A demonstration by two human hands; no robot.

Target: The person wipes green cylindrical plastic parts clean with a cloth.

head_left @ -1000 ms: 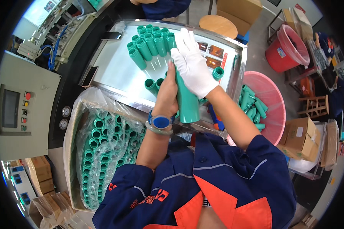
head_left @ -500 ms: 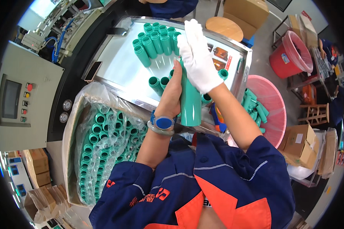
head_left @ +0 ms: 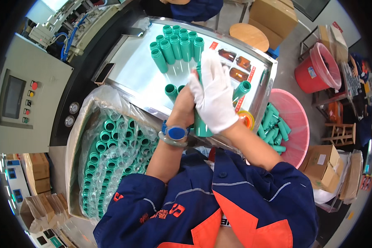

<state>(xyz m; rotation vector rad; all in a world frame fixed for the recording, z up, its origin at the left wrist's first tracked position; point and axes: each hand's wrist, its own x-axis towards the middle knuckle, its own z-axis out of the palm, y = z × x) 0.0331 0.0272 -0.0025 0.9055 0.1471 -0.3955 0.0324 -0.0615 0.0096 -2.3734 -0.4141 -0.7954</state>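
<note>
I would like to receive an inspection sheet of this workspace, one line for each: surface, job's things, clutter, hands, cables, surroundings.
Surface: white tabletop with metal rim; picture sheet toward its right side.
Job's things: green bottle between the hands, partly covered; a cluster of open-mouthed bottles stands behind.
Clutter: phone at the left rim; round orange-and-yellow item beside the right forearm.
Hands: left hand bare, fingers partly hidden; right hand white-gloved, fingers extended along the bottle.
Cables: blue lines on the machine, upper left; cables or hoses, unclear.
Surroundings: plastic-lined box of bottles left, pink bin right.
</note>
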